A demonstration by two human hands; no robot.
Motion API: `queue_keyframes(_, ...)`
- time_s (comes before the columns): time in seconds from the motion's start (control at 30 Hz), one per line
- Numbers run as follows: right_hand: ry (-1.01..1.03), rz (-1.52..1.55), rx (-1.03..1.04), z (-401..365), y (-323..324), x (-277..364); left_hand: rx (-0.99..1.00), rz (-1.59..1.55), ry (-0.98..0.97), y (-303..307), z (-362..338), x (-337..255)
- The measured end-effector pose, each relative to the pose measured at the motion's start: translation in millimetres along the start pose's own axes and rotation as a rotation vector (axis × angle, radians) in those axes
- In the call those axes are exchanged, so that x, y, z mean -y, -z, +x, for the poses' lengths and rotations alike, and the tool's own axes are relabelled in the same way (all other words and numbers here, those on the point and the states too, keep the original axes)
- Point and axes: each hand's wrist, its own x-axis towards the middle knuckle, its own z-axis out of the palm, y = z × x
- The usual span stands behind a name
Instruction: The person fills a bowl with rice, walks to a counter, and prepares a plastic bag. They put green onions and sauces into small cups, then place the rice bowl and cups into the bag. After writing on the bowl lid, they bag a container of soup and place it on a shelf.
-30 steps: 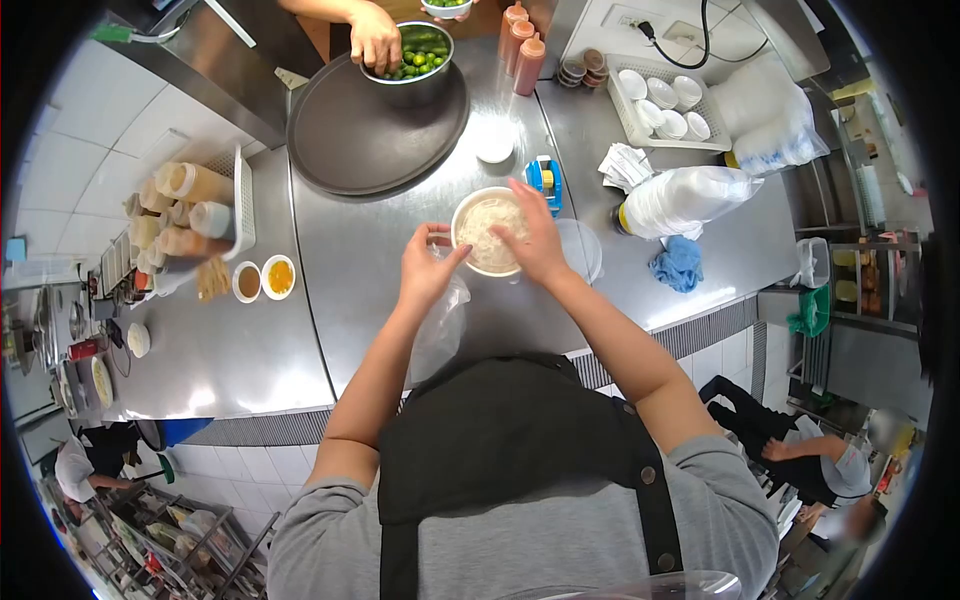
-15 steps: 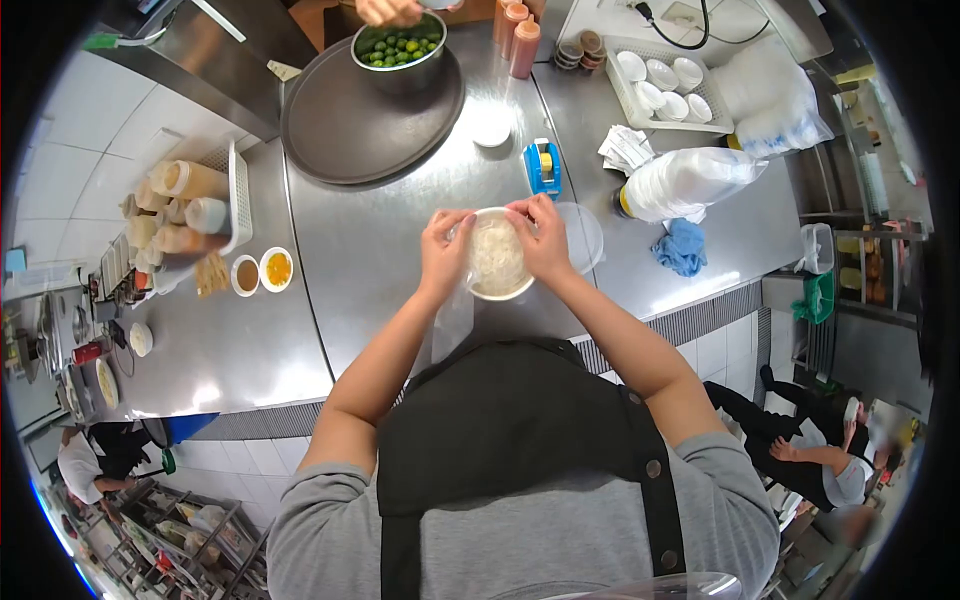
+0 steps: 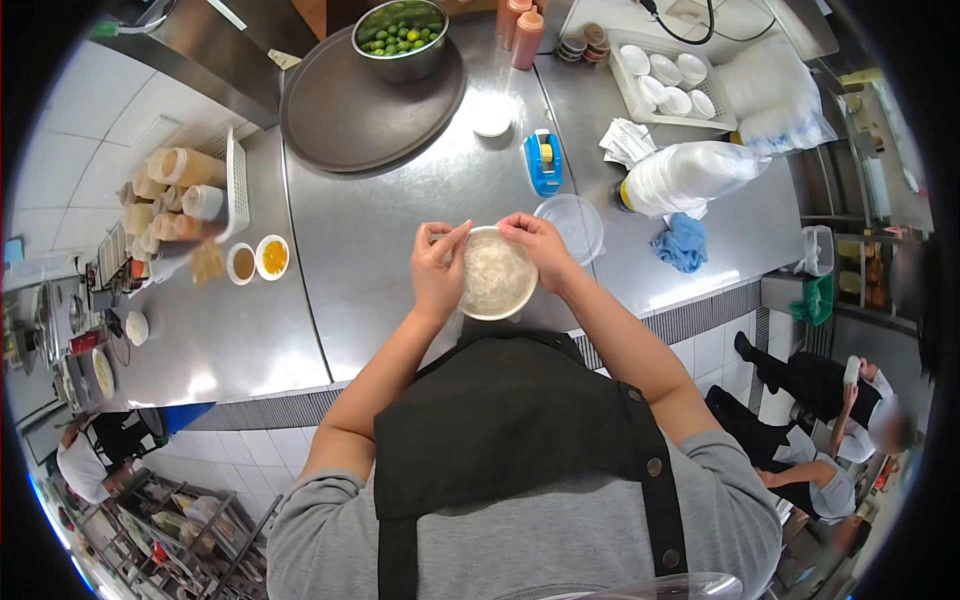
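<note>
A round white bowl (image 3: 498,275) with pale, cloudy contents stands in front of my body, just above the steel counter's near edge. Thin clear plastic film seems to lie over it, though its edges are hard to see. My left hand (image 3: 438,270) pinches thumb and fingers together at the bowl's left rim, apparently on the film. On the upper right rim, my right hand (image 3: 538,248) grips the bowl with bent fingers. Right beside that hand lies a clear plastic lid (image 3: 573,228). Beyond it is a blue tape dispenser (image 3: 543,165).
A brown round tray (image 3: 330,110) bears a metal bowl of green limes (image 3: 402,40). Two small sauce cups (image 3: 271,257) stand left, near a basket of bottles (image 3: 237,190). Stacked white containers (image 3: 690,180) and a blue cloth (image 3: 680,243) lie right. Other people (image 3: 830,400) are behind.
The bowl and both hands sit slightly lower, nearer my body. Film hanging beside my left forearm no longer shows there. Another person's hand above the limes has gone from view.
</note>
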Motion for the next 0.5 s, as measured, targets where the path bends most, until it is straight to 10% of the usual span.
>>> queue_keyframes(0.1,0.231,-0.467,-0.189,-5,-1,2,0.002,0.093,-0.011,-1,4,-4)
queue_keyframes(0.5,-0.064,0.077,-0.113,-32,37,8,-0.04,0.035,0.0,-17,22,10)
